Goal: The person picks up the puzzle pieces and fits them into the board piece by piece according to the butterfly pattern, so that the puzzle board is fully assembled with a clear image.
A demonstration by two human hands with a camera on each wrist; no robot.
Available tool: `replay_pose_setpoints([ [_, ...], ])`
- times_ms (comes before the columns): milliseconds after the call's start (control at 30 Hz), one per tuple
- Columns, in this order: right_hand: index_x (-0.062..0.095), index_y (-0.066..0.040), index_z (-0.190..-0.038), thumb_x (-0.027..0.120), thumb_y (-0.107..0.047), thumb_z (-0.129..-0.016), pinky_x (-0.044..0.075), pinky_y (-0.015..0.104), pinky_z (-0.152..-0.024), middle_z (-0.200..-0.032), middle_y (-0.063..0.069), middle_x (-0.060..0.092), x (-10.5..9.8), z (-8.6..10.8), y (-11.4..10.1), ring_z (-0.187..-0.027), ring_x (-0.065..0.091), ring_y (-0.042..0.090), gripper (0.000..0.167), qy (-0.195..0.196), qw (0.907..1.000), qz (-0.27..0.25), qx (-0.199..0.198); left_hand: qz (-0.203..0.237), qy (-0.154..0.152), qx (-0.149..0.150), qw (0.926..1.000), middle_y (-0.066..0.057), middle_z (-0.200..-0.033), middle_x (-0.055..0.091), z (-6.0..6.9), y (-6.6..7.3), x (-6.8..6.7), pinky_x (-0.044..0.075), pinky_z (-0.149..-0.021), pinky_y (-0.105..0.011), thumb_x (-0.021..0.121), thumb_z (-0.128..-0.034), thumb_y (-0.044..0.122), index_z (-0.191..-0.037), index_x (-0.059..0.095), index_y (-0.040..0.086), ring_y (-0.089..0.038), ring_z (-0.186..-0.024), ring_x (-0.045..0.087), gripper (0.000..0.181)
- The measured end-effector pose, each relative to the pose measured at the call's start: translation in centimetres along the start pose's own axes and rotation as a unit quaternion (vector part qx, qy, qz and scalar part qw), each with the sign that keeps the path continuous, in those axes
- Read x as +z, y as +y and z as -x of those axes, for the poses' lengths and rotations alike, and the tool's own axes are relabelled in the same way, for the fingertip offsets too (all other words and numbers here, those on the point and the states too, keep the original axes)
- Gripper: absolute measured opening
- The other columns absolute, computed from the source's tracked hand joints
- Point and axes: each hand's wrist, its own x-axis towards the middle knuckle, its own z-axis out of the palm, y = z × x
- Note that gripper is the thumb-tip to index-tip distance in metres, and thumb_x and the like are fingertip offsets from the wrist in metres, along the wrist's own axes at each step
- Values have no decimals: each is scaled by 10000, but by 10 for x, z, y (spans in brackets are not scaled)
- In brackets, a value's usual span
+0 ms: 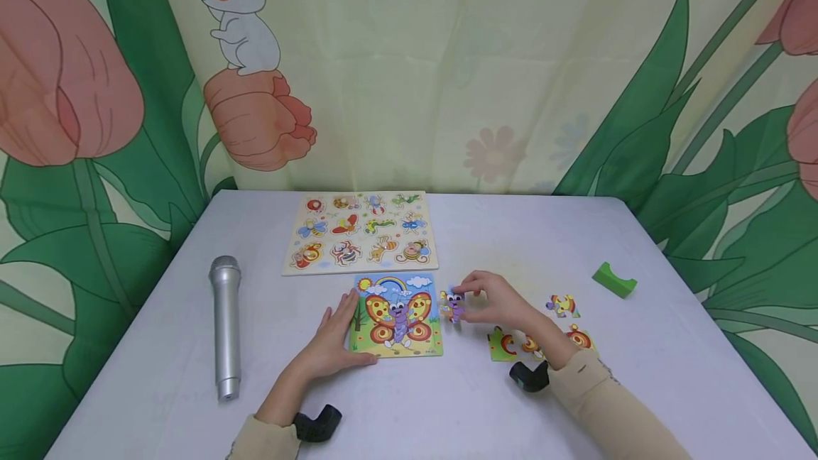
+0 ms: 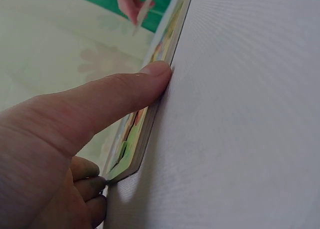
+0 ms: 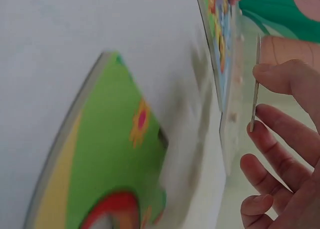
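My left hand (image 1: 330,343) rests along the left side of a square butterfly puzzle board (image 1: 429,346). Its fingers lie at the left edge, and its thumb (image 2: 125,91) touches the near edge in the left wrist view. Just right of the board, my right hand (image 1: 495,302) pinches a puzzle piece (image 1: 454,305) with a purple butterfly body and face on it. In the right wrist view that thin piece (image 3: 255,84) is seen edge-on between thumb and fingers, raised off the table.
Loose puzzle pieces (image 1: 500,345) lie beneath and beside the right forearm, one more (image 1: 563,305) farther right. Behind the board is a larger insect peg puzzle (image 1: 361,231). A silver microphone (image 1: 226,329) lies at left, a green arched block (image 1: 614,280) at right.
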Motion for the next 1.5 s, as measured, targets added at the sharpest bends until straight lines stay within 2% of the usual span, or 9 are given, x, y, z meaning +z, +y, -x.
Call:
replay_pose_setpoints([
  [200, 691, -79, -1071, 779, -164, -695, 427, 279, -666, -950, -32, 576, 14, -19, -12, -816, 489, 192, 395, -236, 9985, 194, -445, -20, 9, -9, 10000, -156, -1510, 124, 0, -1, 1, -29, -1107, -459, 817, -643, 368, -1454, 118, 2, -277, -1389, 40, 1131],
  [367, 697, -94, -1066, 780, -200, -707, 431, 257, -688, -946, -28, 577, 24, -32, -23, -825, 493, 176, 384, -334, 9969, 381, -601, -25, 3, 5, 10000, -157, -1510, 117, 0, -1, 1, -32, -1107, -460, 814, -645, 372, -1454, 112, 2, -277, -1389, 35, 1133],
  [567, 702, -87, -1051, 775, -207, -716, 431, 271, -719, -942, -12, 565, 34, -44, -35, -849, 484, 164, 363, -560, 9943, 632, -653, -107, -40, -19, 9999, -155, -1511, 114, 0, 0, 0, -29, -1107, -462, 809, -649, 383, -1455, 108, 5, -276, -1390, 33, 1133],
  [867, 705, -131, -1056, 766, -232, -725, 436, 269, -757, -960, -34, 549, 46, -55, -48, -872, 464, 114, 352, -923, 9915, 806, -446, -64, -88, -8, 9999, -149, -1514, 110, 1, 0, -1, -35, -1106, -464, 801, -661, 387, -1456, 98, 7, -272, -1391, 26, 1127],
  [1300, 715, -158, -1037, 772, -234, -707, 426, 222, -699, -945, -43, 542, 52, -62, -58, -844, 458, 104, 343, -930, 9874, 1149, -572, -109, -89, -27, 9999, -145, -1515, 104, 1, 1, -2, -36, -1107, -459, 804, -656, 391, -1458, 101, 13, -263, -1392, 25, 1131],
  [1500, 720, -158, -1025, 779, -243, -703, 425, 210, -674, -936, -43, 554, 54, -64, -58, -831, 465, 100, 338, -913, 9875, 1203, -445, -108, -90, -39, 9999, -146, -1514, 104, 1, 2, -2, -37, -1107, -459, 805, -655, 390, -1457, 101, 10, -267, -1391, 25, 1133],
])
